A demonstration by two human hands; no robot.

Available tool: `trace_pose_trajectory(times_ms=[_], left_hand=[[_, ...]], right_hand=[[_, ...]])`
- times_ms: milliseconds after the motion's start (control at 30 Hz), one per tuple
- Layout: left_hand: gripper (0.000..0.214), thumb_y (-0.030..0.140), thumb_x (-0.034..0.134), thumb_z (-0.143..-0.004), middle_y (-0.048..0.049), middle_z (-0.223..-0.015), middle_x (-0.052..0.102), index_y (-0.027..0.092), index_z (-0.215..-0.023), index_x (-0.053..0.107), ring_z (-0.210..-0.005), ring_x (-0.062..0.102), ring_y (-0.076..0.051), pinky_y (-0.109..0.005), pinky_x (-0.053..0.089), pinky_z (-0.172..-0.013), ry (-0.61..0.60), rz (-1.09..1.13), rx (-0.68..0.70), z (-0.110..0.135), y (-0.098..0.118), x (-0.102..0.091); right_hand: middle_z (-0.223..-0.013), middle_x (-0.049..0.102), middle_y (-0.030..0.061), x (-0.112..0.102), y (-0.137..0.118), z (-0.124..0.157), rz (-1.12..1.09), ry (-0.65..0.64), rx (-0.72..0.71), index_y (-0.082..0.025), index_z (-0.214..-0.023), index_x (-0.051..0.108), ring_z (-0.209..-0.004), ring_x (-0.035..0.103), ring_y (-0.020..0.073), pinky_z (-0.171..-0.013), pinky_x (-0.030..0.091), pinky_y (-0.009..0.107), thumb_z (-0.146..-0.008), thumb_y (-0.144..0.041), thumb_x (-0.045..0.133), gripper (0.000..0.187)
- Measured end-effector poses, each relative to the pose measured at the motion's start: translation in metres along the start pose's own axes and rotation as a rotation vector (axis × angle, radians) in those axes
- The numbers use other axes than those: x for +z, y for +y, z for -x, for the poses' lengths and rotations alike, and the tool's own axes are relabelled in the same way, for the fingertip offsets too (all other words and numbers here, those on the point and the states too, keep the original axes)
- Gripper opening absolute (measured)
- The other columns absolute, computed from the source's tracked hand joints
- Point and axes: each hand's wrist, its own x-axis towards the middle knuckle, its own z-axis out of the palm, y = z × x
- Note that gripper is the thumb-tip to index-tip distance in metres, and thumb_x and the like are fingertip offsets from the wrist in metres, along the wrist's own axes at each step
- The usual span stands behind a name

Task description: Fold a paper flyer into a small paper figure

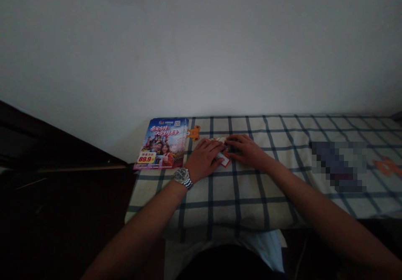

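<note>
There's the small printed paper (pixel 224 160) on the checked cloth (pixel 222 200), your left hand (pixel 203 159) over its left side, right hand (pixel 248 152) at its right. Its long axis is hidden, and I can't tell whether either hand pinches.

Red-white paper (pixel 224 160), blue-pink flyers (pixel 163 139), cream cloth (pixel 223 191) with blue grid, silver watch (pixel 183 177)

I see a grey-white wall (pixel 238 49) behind the chk'd cloth (pixel 222 204), v. dk area (pixel 63 221) to its L, dim light thru'out.
</note>
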Motion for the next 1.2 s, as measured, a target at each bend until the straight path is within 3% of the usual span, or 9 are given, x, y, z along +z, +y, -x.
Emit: trace_pose_trajectory(times_ms=[267,567,867,1200], left_hand=[[0.051,0.042,0.057,-0.100,-0.0102,-0.150,0.053,0.026,-0.148,0.051,-0.137,0.049,-0.030,-0.051,0.039,-0.112,0.002,-0.087,-0.037,0.002,0.003,0.000],[0.046,0.038,0.055,-0.101,-0.0113,-0.151,0.052,0.018,-0.143,0.053,-0.136,0.050,-0.027,-0.047,0.040,-0.115,0.016,-0.036,-0.033,0.002,0.000,0.000],[0.045,0.039,0.055,-0.101,-0.0136,-0.137,0.058,0.019,-0.141,0.056,-0.128,0.053,-0.029,-0.049,0.045,-0.112,0.046,0.002,-0.043,0.000,0.003,0.000],[0.033,0.027,0.046,-0.104,-0.0097,-0.137,0.059,0.020,-0.133,0.061,-0.127,0.055,-0.023,-0.042,0.047,-0.113,0.105,0.070,-0.055,-0.001,-0.006,-0.001]], right_hand=[[-0.135,0.060,0.0117,0.003,-0.002,-0.006,0.038,0.073,0.071,-0.027,-0.131,0.066,-0.123,0.059,0.0312,-0.105,0.052,0.053,-0.096,-0.033,0.063,0.035],[-0.126,0.066,0.0108,0.006,-0.014,-0.006,0.040,0.116,0.053,-0.024,-0.127,0.068,-0.115,0.062,0.0285,-0.100,0.054,0.048,-0.098,-0.023,0.057,0.031],[-0.139,0.065,0.0101,0.013,-0.017,-0.001,0.022,0.078,-0.011,-0.025,-0.138,0.063,-0.127,0.060,0.0282,-0.111,0.050,0.051,-0.102,-0.024,0.053,0.037],[-0.142,0.064,0.0098,0.012,-0.013,0.003,0.041,0.026,-0.050,-0.024,-0.138,0.063,-0.133,0.058,0.0281,-0.113,0.049,0.050,-0.103,-0.026,0.053,0.037]])
